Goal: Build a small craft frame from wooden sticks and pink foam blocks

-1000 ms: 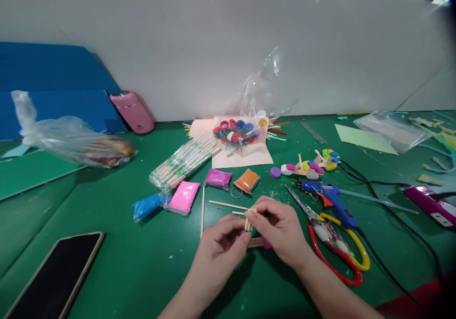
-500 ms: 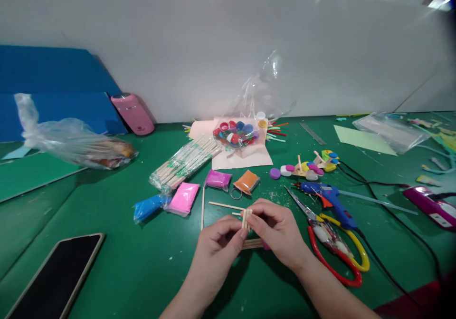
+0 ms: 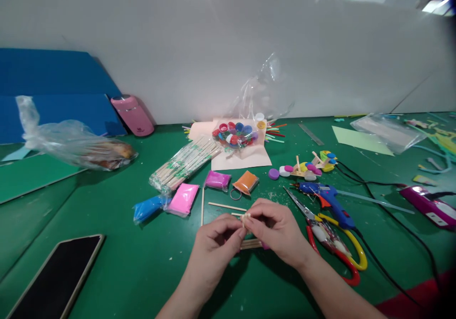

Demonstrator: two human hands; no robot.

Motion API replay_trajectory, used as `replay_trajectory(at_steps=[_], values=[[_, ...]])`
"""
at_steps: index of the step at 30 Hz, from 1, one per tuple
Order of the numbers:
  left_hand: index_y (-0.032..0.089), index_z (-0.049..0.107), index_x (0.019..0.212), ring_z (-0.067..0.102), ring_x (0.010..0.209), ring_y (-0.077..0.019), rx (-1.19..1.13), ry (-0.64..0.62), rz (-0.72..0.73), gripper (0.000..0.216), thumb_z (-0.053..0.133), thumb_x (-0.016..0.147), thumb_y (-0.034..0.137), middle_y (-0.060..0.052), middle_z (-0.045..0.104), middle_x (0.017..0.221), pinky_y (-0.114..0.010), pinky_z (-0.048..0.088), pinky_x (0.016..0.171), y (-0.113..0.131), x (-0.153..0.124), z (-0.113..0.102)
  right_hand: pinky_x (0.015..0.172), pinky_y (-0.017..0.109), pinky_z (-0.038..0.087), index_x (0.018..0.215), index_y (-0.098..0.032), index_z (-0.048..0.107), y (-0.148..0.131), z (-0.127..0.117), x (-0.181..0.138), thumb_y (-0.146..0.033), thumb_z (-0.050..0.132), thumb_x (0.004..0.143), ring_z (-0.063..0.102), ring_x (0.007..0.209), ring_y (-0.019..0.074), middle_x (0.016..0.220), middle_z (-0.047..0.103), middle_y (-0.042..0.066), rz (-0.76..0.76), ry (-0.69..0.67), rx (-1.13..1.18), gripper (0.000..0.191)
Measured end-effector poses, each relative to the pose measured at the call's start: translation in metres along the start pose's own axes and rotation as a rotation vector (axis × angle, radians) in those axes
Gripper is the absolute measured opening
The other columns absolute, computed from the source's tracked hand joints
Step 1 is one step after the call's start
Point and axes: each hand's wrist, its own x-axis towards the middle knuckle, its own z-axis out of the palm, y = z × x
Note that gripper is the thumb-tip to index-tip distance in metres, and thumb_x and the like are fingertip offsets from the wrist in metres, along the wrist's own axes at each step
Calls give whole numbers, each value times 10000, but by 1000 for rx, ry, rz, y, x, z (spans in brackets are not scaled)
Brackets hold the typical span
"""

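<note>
Between their fingertips my two hands pinch short pale wooden stick pieces [image 3: 245,217]. My left hand [image 3: 219,243] is closed on them from the left, my right hand [image 3: 276,231] from the right, with thumbs nearly meeting. Fingers hide most of the pieces. Just below the fingertips, a row of wooden sticks [image 3: 251,244] with a bit of pink at its end lies partly behind my hands. A loose stick [image 3: 227,206] lies beyond the hands, and another stick [image 3: 203,207] points away from me on the left.
Scissors [image 3: 329,238] and a blue glue gun [image 3: 326,199] with its cable lie right. Clay packets in pink [image 3: 183,199], purple [image 3: 218,181], orange [image 3: 245,183] and blue [image 3: 149,208] lie ahead. Bagged chopsticks [image 3: 185,164] sit behind them; a phone [image 3: 57,278] is front left.
The stick pieces have tilted or turned between my fingertips, and less of them shows. Both hands stay in nearly the same place; the view has shifted slightly.
</note>
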Motion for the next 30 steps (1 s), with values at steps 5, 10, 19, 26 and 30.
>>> replay_trajectory(at_steps=[5, 10, 19, 26, 30], values=[[139, 666, 645, 474, 541, -105, -85, 31, -47, 83, 638, 681, 209, 0, 558, 579, -209, 371, 525, -1, -1, 3, 482, 207, 359, 745, -166, 677, -7, -1, 5, -278, 562, 784, 465, 576, 98, 660, 509, 0, 12, -119, -55, 165], [130, 650, 627, 526, 637, -142, -271, 102, -76, 83, 659, 661, 206, -14, 577, 608, -236, 411, 606, -3, -2, 4, 567, 222, 404, 867, -196, 686, -11, 2, 8, -266, 521, 825, 498, 650, 116, 692, 544, 7, -16, -147, -52, 185], [149, 685, 680, 553, 748, -158, -376, 177, -33, 58, 675, 662, 203, -34, 632, 727, -262, 421, 727, -4, 1, -1, 672, 248, 434, 1090, -230, 603, -14, 7, 2, -206, 483, 849, 542, 760, 139, 825, 592, 31, -70, -180, -96, 270], [151, 699, 650, 546, 696, -144, -356, 227, -18, 63, 695, 640, 213, -21, 622, 651, -232, 421, 679, -6, 0, 0, 676, 257, 459, 1043, -225, 638, -9, 12, 3, -198, 495, 835, 576, 758, 147, 838, 623, 46, -56, -113, -77, 254], [173, 712, 733, 552, 723, -149, -346, 198, -19, 84, 677, 671, 219, -25, 640, 705, -257, 423, 731, -12, 1, -2, 686, 272, 468, 1017, -229, 655, -8, 14, 3, -200, 507, 826, 589, 756, 160, 832, 654, 47, -44, -55, -76, 243]])
